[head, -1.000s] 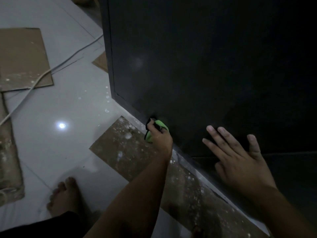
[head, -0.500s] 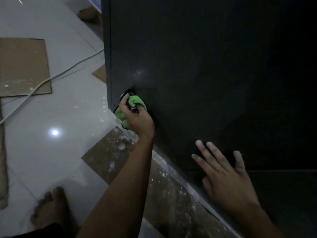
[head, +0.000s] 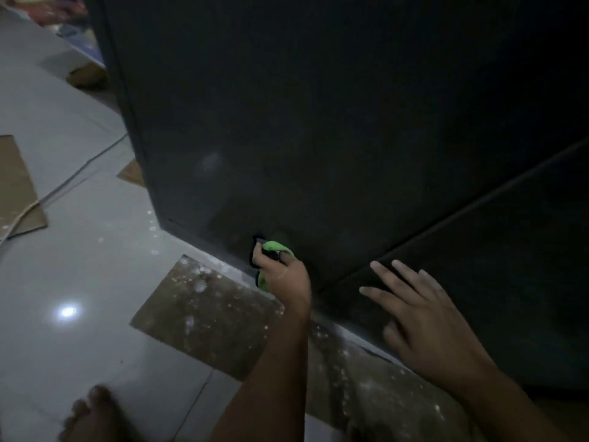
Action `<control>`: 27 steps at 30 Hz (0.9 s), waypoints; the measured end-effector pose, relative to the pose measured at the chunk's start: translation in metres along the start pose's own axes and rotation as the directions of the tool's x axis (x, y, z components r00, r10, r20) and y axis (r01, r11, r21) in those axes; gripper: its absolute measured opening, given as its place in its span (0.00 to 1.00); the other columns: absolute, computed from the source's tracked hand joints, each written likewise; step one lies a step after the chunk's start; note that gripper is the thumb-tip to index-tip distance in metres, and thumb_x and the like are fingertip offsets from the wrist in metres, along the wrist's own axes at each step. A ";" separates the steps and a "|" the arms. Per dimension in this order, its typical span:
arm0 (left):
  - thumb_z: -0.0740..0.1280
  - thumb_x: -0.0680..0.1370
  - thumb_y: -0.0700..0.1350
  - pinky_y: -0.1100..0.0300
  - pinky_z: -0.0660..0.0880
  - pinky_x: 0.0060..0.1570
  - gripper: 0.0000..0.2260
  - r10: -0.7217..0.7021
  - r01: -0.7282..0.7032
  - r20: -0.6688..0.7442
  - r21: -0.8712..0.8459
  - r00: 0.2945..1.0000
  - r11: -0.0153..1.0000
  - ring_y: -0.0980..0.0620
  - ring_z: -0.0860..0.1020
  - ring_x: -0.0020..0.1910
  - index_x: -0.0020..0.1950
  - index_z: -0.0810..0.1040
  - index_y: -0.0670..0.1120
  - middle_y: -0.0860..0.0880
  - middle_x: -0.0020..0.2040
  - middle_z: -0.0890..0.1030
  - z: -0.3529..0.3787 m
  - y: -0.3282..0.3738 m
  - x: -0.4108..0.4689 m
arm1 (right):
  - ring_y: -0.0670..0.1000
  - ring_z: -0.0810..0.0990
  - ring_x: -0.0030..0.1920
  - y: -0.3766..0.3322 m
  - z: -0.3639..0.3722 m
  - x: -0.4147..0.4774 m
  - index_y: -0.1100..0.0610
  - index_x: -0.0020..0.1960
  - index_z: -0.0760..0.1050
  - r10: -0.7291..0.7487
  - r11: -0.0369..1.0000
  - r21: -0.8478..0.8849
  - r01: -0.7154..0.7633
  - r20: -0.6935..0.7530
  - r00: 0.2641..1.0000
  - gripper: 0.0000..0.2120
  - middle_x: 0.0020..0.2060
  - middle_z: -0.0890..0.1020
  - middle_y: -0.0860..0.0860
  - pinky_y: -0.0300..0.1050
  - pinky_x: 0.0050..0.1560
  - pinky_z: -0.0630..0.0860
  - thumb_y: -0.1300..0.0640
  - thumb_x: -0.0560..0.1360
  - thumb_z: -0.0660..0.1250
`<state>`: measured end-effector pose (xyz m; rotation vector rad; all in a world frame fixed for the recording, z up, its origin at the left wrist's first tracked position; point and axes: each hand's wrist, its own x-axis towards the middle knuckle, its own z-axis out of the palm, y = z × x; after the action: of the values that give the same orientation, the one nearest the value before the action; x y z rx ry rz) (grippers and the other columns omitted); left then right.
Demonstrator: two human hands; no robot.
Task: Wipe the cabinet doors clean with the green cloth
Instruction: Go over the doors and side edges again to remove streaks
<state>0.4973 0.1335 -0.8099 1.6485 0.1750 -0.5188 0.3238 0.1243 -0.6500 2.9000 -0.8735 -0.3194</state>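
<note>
A dark, nearly black cabinet door [head: 318, 138] fills the upper right of the head view. My left hand [head: 282, 274] grips a bunched green cloth [head: 276, 248] and presses it against the door's bottom edge, right of the lower left corner. My right hand [head: 420, 317] lies flat with fingers spread on the dark panel to the right, just below a seam between two panels. The room is dim and much of the door's surface is hard to read.
Grey floor tiles [head: 79, 266] lie to the left, with a light's reflection [head: 67, 312]. A paint-speckled cardboard sheet [head: 207, 314] lies under the cabinet's edge. More cardboard [head: 16, 193] and a cable [head: 63, 186] sit farther left. My bare foot [head: 92, 416] is at the bottom.
My left hand slid the cloth left to the door's lower corner, then back right along the bottom edge. The right hand stayed flat on the panel. The view shifted.
</note>
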 end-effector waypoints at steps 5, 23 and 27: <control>0.62 0.82 0.42 0.50 0.72 0.51 0.21 -0.005 -0.007 0.077 0.157 0.997 0.988 0.34 0.77 0.56 0.74 0.61 0.45 0.33 0.65 0.73 0.008 -0.014 -0.039 | 0.43 0.60 0.74 0.028 -0.006 -0.058 0.41 0.76 0.63 0.415 0.867 0.350 -0.354 -0.115 0.903 0.32 0.73 0.67 0.44 0.48 0.73 0.58 0.57 0.76 0.69; 0.71 0.76 0.46 0.59 0.70 0.58 0.32 0.036 -0.169 0.376 0.327 0.926 0.930 0.39 0.77 0.56 0.74 0.59 0.38 0.35 0.64 0.71 0.089 -0.116 -0.192 | 0.56 0.63 0.77 0.087 0.045 -0.042 0.48 0.81 0.35 0.777 -0.586 0.810 0.019 0.555 0.298 0.71 0.79 0.61 0.50 0.66 0.75 0.61 0.20 0.55 0.70; 0.57 0.85 0.43 0.67 0.63 0.67 0.22 -0.099 -0.093 0.475 0.364 0.874 0.927 0.34 0.69 0.69 0.75 0.59 0.32 0.31 0.71 0.65 0.108 -0.136 -0.220 | 0.56 0.69 0.73 0.105 0.054 -0.053 0.55 0.82 0.50 0.778 -0.515 0.852 -0.095 0.511 0.366 0.80 0.75 0.69 0.50 0.61 0.73 0.65 0.17 0.40 0.71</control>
<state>0.2228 0.0894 -0.8442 1.8286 -0.3185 -1.0033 0.2127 0.0649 -0.6773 1.6120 -3.3542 2.0649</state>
